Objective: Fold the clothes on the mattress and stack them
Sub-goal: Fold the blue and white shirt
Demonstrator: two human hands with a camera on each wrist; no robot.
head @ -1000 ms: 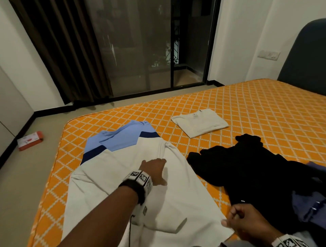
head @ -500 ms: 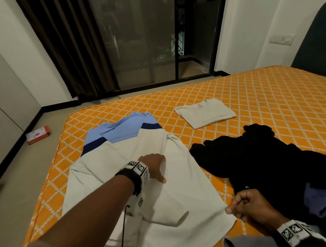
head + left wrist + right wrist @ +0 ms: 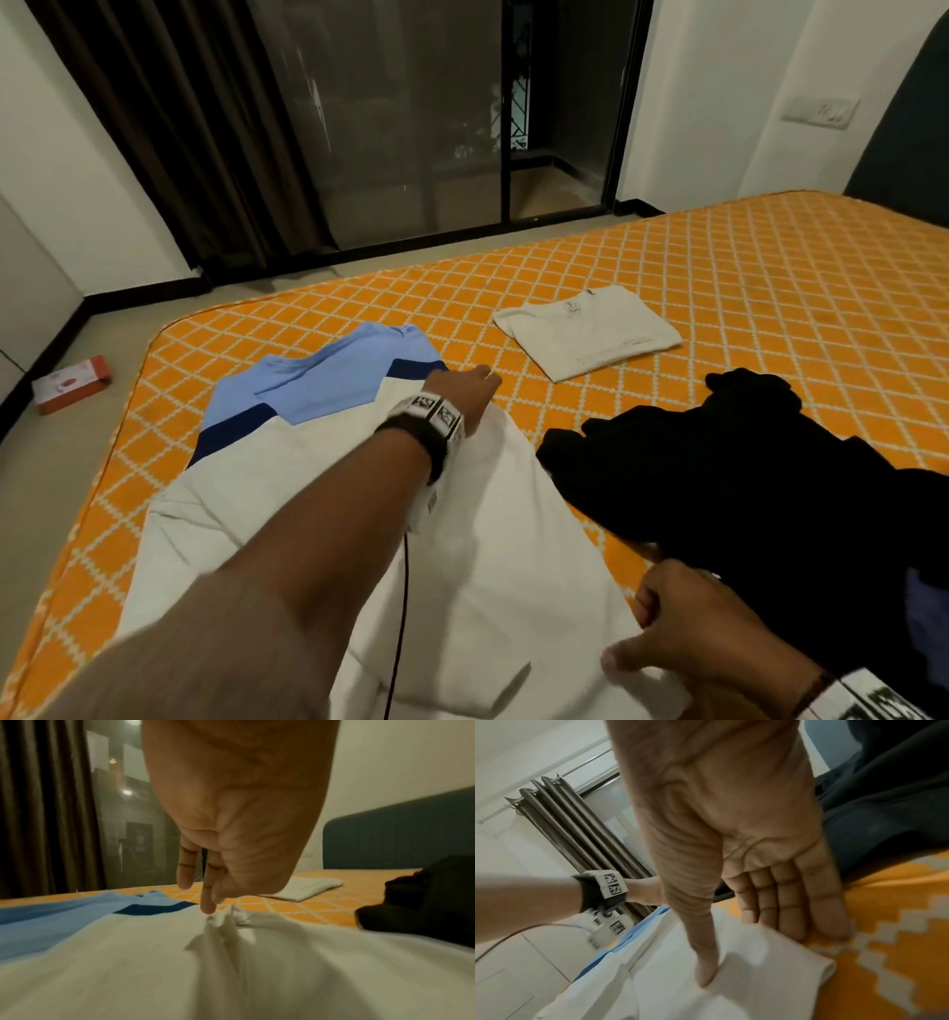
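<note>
Centrally, white shirt (image 3: 493,524) spread on orange mattress (image 3: 770,288), light-blue part at its far end. Left hand (image 3: 464,393) at shirt's far edge, fingers (image 3: 208,902) straight, tips on bunched cloth, gripping nothing. Right hand (image 3: 688,627) at shirt's near corner (fingers flat, thumb on the fabric), relaxed. Folded white garment (image 3: 585,331) beyond shirt; black clothes (image 3: 744,478) just right of it.

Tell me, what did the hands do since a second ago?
The left hand slid from the middle of the white shirt up to its far edge. The right hand opened flat on the near corner. The folded shirt and black clothes stayed put.
</note>
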